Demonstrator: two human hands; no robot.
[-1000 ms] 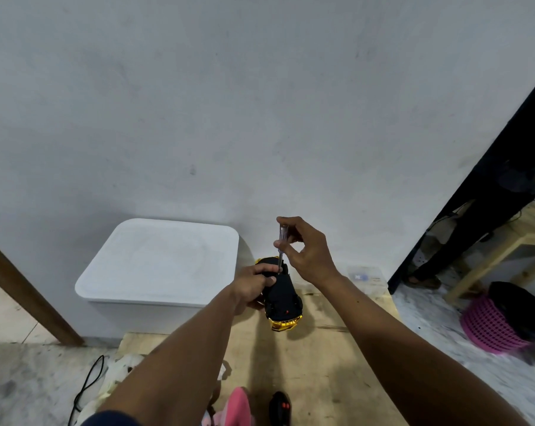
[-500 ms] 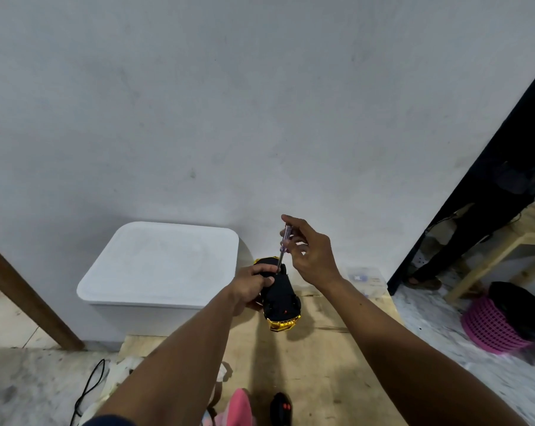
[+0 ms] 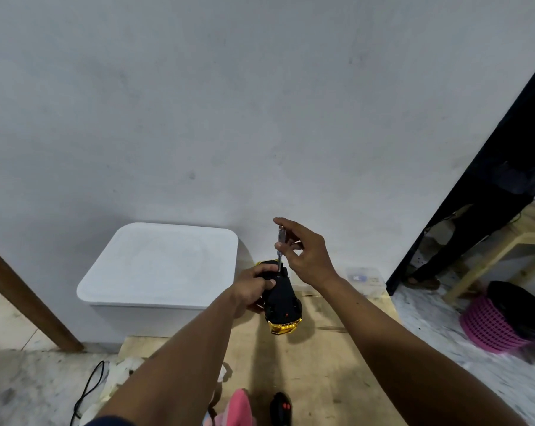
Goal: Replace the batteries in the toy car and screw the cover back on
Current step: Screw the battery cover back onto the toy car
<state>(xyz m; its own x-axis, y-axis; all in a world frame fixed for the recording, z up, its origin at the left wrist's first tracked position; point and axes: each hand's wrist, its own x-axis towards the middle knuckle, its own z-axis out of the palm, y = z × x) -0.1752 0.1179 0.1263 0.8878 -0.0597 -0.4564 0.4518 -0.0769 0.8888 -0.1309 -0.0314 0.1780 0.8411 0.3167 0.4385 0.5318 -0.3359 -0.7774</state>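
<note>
Driver on car, right of the white bin.
My left hand (image 3: pixel 254 282) grips the car (image 3: pixel 280 298); my right hand (image 3: pixel 306 256) pinches the screwdriver (image 3: pixel 280 245) upright on it.

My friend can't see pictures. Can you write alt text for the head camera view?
A left hand holds an upside-down black and gold toy car above a wooden table while the right hand stands a small screwdriver upright on its underside. A white lidded bin stands beside them.

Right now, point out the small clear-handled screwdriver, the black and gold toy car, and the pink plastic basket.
small clear-handled screwdriver (image 3: pixel 280 238), head view, on its clear handle.
black and gold toy car (image 3: pixel 281 295), head view, on its black underside.
pink plastic basket (image 3: pixel 487 329), head view, on its ribbed wall.
</note>
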